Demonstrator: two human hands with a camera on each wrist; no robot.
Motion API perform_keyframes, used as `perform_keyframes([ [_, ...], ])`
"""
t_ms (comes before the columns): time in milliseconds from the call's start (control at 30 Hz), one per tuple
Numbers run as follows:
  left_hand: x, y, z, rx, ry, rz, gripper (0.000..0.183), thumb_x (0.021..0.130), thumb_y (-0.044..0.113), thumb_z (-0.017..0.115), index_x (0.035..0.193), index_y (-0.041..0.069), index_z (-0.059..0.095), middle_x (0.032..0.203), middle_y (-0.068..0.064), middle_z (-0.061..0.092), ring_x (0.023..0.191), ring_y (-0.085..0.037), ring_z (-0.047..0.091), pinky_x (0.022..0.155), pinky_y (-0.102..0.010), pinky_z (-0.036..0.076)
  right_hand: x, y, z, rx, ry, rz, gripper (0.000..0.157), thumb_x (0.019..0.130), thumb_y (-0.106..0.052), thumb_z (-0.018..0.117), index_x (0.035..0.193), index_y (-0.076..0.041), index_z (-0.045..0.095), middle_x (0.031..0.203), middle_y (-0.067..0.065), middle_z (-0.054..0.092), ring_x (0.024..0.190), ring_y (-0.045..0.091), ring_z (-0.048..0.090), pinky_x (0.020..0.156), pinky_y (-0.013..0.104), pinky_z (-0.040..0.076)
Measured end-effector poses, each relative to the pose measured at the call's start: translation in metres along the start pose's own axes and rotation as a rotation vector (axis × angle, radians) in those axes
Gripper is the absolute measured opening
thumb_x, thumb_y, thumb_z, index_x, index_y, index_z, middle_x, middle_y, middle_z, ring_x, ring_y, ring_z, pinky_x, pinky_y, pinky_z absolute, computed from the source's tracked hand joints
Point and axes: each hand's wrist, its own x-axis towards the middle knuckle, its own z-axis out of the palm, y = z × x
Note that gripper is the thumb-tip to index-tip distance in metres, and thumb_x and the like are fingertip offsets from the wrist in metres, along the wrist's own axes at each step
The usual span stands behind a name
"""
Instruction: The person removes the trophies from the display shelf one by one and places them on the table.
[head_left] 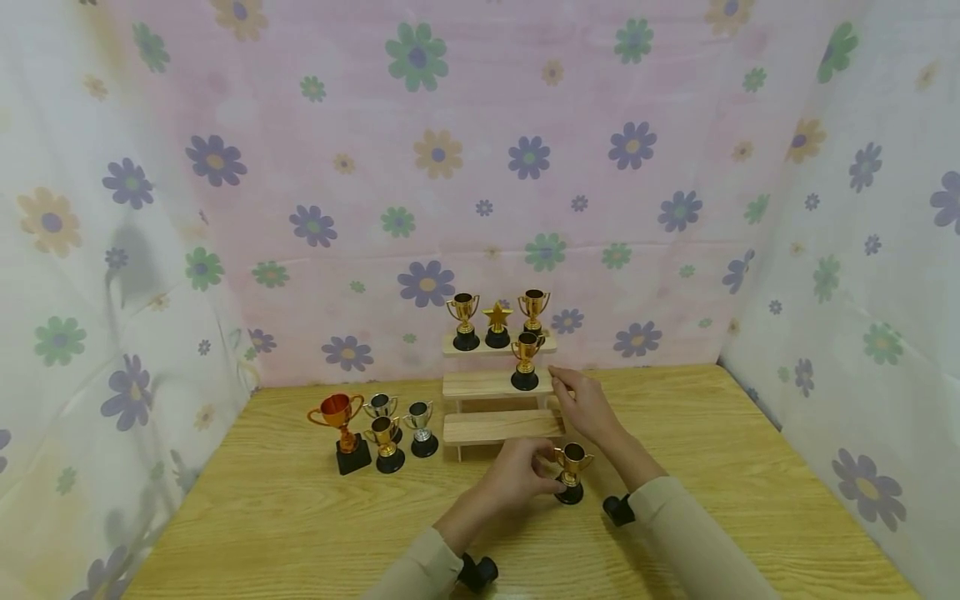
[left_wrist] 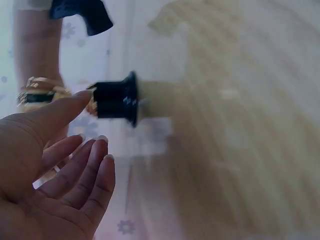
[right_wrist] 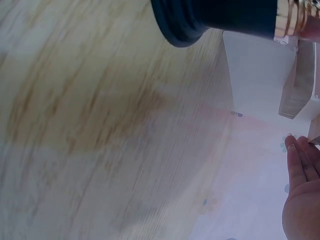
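A gold cup trophy with a black base (head_left: 571, 475) stands upright on the table in front of the wooden step stand (head_left: 491, 427). Beside it is my left hand (head_left: 517, 473), thumb at the trophy's lower part. In the left wrist view the fingers (left_wrist: 97, 170) are spread apart from the trophy (left_wrist: 115, 100). My right hand (head_left: 588, 407) is at the right end of the middle step, fingertips near its edge; whether they touch it I cannot tell. A gold cup trophy (head_left: 526, 367) stands on that middle step, close to those fingertips.
On the top step are two gold cups (head_left: 464, 321) and a star trophy (head_left: 497, 325). Left of the stand is a group with a large orange-gold cup (head_left: 348, 446), a gold cup (head_left: 387, 450) and two silver cups (head_left: 422, 433). Flowered cloth (head_left: 480, 167) surrounds the table.
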Motion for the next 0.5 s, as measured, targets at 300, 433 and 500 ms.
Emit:
perform_keyframes([
  [300, -0.005, 0.010, -0.030, 0.040, 0.075, 0.009, 0.037, 0.084, 0.010, 0.086, 0.116, 0.001, 0.071, 0.112, -0.013, 0.071, 0.076, -0.009, 0.064, 0.066, -0.023, 0.053, 0.001, 0.000, 0.000, -0.007, 0.000, 0.010, 0.037, 0.108, -0.014, 0.051, 0.140, 0.004, 0.059, 0.138, 0.023, 0.061, 0.119, 0.039, 0.065, 0.092, 0.053, 0.055],
  [433, -0.006, 0.012, -0.043, 0.108, 0.153, 0.017, 0.043, 0.084, 0.014, 0.086, 0.121, 0.001, 0.070, 0.116, -0.013, 0.070, 0.081, -0.014, 0.065, 0.069, -0.025, 0.054, 0.001, -0.001, 0.000, -0.011, 0.002, 0.001, 0.037, 0.108, -0.014, 0.051, 0.140, 0.004, 0.059, 0.137, 0.023, 0.062, 0.117, 0.039, 0.066, 0.091, 0.053, 0.055],
  [500, -0.006, 0.013, -0.049, 0.135, 0.201, 0.031, 0.042, 0.085, 0.014, 0.086, 0.122, 0.002, 0.070, 0.116, -0.013, 0.071, 0.083, -0.016, 0.066, 0.071, -0.027, 0.055, 0.000, -0.001, 0.000, -0.014, 0.003, -0.001, 0.037, 0.108, -0.013, 0.051, 0.140, 0.004, 0.059, 0.137, 0.023, 0.062, 0.116, 0.039, 0.066, 0.091, 0.053, 0.055],
])
